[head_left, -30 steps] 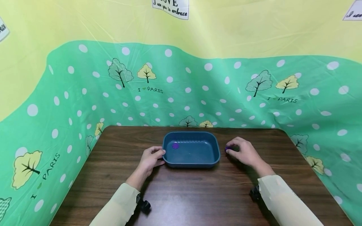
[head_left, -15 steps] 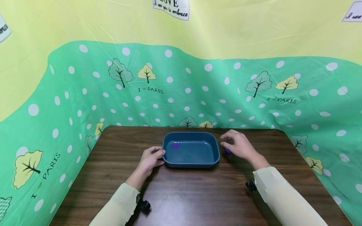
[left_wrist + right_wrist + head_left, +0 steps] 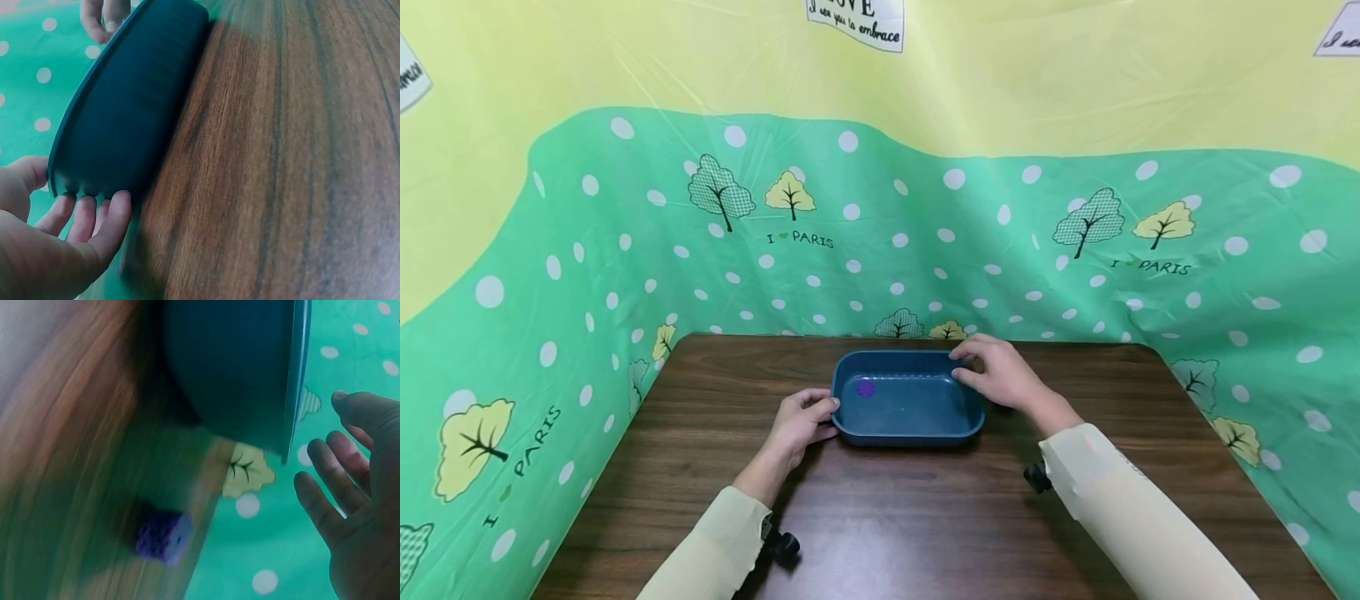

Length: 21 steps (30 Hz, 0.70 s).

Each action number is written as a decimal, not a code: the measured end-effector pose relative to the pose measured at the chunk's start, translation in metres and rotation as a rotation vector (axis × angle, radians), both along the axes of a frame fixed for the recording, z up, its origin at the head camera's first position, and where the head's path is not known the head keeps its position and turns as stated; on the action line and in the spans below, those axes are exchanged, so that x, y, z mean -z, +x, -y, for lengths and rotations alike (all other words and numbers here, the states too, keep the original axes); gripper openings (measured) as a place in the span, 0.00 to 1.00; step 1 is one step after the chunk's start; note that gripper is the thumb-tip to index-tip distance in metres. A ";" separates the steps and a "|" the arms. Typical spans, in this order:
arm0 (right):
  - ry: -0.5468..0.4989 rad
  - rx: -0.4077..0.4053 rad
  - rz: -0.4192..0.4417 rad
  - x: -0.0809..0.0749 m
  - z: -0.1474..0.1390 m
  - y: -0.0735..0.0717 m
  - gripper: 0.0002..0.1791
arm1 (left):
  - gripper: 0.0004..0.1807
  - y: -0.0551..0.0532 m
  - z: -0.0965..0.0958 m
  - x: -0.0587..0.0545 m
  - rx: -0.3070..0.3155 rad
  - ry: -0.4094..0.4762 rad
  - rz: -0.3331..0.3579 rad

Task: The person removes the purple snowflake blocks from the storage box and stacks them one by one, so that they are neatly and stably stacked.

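A dark blue plastic tub [image 3: 902, 438] stands on the table, a flat purple flower-shaped piece [image 3: 866, 388] inside it near the left end. My left hand [image 3: 800, 423] holds the tub's left end; in the left wrist view the thumb is at the rim and the fingers are curled against the outer wall. Over the tub's back right corner is my right hand [image 3: 1000, 375], fingers apart and nothing seen between them. In the right wrist view a short purple cylinder [image 3: 164, 536] with a bumpy side and a small hole lies on the table beside the tub.
The dark wooden table [image 3: 865, 517] ends at the back against a green and yellow printed cloth [image 3: 925, 200], which also hangs along both sides. A small black device [image 3: 784, 547] sits at the left wrist, another [image 3: 1037, 477] at the right.
My right hand has left the purple cylinder on the table and moved left, to above the tub's right rim. The left hand and the tub have stayed in place.
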State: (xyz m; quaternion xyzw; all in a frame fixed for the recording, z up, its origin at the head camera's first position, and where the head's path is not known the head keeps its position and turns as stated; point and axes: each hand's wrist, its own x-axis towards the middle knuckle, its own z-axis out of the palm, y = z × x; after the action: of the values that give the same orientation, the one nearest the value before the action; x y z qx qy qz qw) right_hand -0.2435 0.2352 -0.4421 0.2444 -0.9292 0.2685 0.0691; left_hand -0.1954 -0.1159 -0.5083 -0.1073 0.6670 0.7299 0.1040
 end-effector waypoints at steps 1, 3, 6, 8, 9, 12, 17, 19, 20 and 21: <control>-0.001 -0.001 0.005 0.001 0.004 -0.001 0.12 | 0.21 0.000 0.000 0.000 0.001 0.000 -0.001; -0.001 -0.007 0.022 0.002 0.011 -0.003 0.13 | 0.21 0.000 0.000 -0.001 0.005 -0.002 -0.006; -0.003 -0.021 0.046 0.004 0.023 -0.005 0.14 | 0.23 0.000 -0.001 -0.002 0.012 -0.002 -0.010; 0.008 -0.029 0.052 0.006 0.030 -0.007 0.14 | 0.23 -0.001 -0.002 -0.001 0.015 0.001 -0.014; 0.014 -0.033 0.055 0.007 0.033 -0.008 0.14 | 0.23 -0.001 -0.002 0.000 0.015 0.003 -0.010; 0.035 -0.038 0.071 0.013 0.042 -0.010 0.15 | 0.22 -0.002 -0.003 0.002 0.015 0.007 -0.007; 0.056 -0.049 0.107 0.023 0.057 -0.013 0.14 | 0.22 -0.002 -0.002 0.002 0.009 0.010 -0.002; 0.058 -0.060 0.116 0.026 0.063 -0.013 0.14 | 0.22 -0.002 -0.001 0.002 0.003 0.011 0.000; 0.058 -0.069 0.116 0.028 0.066 -0.014 0.14 | 0.21 -0.002 0.000 0.002 0.000 0.011 0.002; 0.058 -0.077 0.117 0.029 0.069 -0.014 0.14 | 0.21 -0.002 0.000 0.002 -0.003 0.010 0.004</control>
State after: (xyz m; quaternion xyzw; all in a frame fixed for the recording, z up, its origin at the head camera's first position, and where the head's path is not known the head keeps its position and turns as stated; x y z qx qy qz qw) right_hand -0.2573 0.1659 -0.4710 0.2659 -0.9289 0.2577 -0.0027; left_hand -0.1975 -0.1158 -0.5105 -0.1094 0.6629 0.7332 0.1049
